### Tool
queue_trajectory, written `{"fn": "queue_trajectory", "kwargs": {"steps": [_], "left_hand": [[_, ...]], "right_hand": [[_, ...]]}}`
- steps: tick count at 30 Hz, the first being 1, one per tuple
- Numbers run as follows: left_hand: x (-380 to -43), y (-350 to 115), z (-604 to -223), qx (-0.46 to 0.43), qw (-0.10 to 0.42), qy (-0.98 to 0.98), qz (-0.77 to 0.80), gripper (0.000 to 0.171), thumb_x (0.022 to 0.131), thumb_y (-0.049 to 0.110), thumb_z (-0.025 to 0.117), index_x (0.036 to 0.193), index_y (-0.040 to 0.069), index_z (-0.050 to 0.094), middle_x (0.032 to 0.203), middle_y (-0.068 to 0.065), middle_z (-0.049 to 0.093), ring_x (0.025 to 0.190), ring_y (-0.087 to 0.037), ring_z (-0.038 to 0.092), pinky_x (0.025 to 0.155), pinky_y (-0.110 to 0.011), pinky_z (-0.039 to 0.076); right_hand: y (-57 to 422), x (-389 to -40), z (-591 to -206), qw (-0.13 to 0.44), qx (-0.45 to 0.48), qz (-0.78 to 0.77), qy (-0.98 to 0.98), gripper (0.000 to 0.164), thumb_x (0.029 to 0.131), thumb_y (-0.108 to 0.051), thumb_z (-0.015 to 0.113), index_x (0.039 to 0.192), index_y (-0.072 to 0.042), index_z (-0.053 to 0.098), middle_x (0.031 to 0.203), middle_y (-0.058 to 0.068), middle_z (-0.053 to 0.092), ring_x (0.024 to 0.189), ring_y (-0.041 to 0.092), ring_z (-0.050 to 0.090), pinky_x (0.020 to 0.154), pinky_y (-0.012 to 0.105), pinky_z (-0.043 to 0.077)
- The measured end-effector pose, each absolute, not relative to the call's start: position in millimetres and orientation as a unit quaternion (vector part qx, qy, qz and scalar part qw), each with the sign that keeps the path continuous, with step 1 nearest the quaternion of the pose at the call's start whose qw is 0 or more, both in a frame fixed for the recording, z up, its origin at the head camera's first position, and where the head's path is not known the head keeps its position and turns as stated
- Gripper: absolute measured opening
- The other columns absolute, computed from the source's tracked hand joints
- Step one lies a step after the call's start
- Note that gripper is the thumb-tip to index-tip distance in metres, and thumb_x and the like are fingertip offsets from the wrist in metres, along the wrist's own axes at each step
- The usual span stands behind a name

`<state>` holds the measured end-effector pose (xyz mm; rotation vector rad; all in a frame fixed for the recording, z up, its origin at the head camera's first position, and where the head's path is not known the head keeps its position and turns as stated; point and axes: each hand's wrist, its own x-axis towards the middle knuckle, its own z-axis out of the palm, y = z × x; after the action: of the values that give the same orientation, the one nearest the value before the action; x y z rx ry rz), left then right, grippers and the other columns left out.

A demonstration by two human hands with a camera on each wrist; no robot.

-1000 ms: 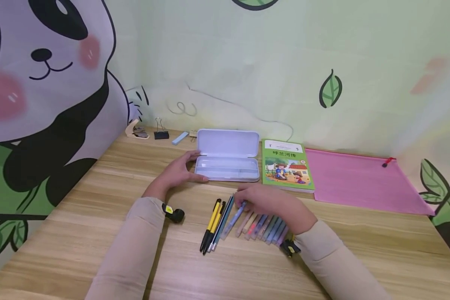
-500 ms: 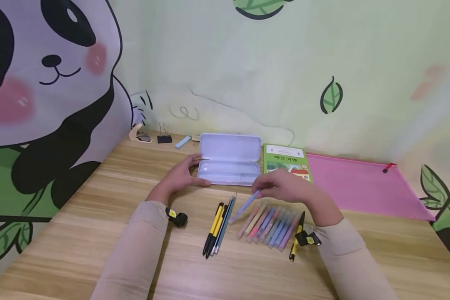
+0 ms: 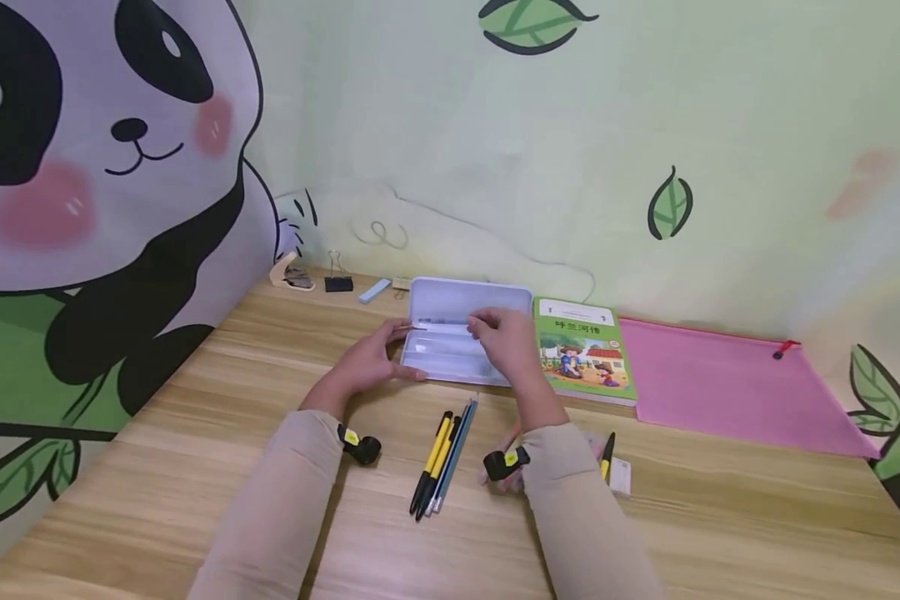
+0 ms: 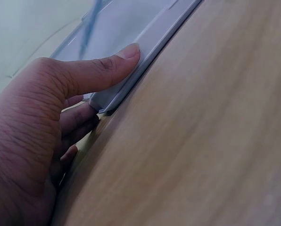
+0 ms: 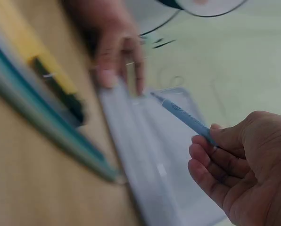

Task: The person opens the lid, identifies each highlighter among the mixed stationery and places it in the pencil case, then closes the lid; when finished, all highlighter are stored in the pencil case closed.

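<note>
A pale lavender pencil case [image 3: 450,298] lies with its lid raised at the back of the table. My left hand [image 3: 367,362] holds its left end; in the left wrist view the thumb [image 4: 107,70] lies on the front rim and the fingers are at the end wall. My right hand [image 3: 510,342] is over the case and pinches a blue marker [image 5: 187,120] between thumb and fingers, tilted, its tip toward the case's left end. Two yellow-and-black pens [image 3: 432,467] and blue pencils [image 3: 461,450] lie in front of the case.
Several markers [image 3: 512,437] lie partly hidden under the right forearm, beside a yellow-and-black pen [image 3: 607,457] and a small white block [image 3: 620,477]. A green book [image 3: 585,350] and pink pouch [image 3: 742,383] lie right. A stapler [image 3: 292,275] and binder clip [image 3: 338,283] stand back left.
My right hand has lifted the blue marker off the table from beside the other markers and carried it up and over the open case. My left hand has kept its hold on the case.
</note>
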<state>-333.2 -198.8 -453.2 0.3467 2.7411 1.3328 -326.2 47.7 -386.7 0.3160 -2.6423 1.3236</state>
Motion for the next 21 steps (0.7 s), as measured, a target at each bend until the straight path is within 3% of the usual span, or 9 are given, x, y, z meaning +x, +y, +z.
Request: {"fn": "queue_trajectory", "kwargs": {"steps": [7,21], "left_hand": [[-337,-195,-450,0.108,0.033,0.905,0.41,0.111,0.066,0.054,0.089,0.156,0.025,0.031,0.158,0.002,0.041,0.148,-0.027,0.03,0.121,-0.056,0.017],[-336,-199,-456,0.109,0.036,0.905,0.41,0.11,0.067,0.052,0.089,0.156,0.023,0.033,0.158,-0.001,0.04,0.147,-0.028,0.032,0.121,-0.055,0.019]], "right_hand": [[49,-332,-416,0.074,0.079,0.419,-0.902,0.02,0.097,-0.02,0.067,0.11,-0.006,0.073,0.1,0.009,0.074,0.091,0.024,0.067,0.081,0.037,0.055],[48,-336,-434,0.082,0.087,0.362,-0.925,0.019,0.097,-0.019,0.067,0.11,-0.006,0.072,0.103,0.01,0.074,0.093,0.025,0.067,0.084,0.038,0.054]]}}
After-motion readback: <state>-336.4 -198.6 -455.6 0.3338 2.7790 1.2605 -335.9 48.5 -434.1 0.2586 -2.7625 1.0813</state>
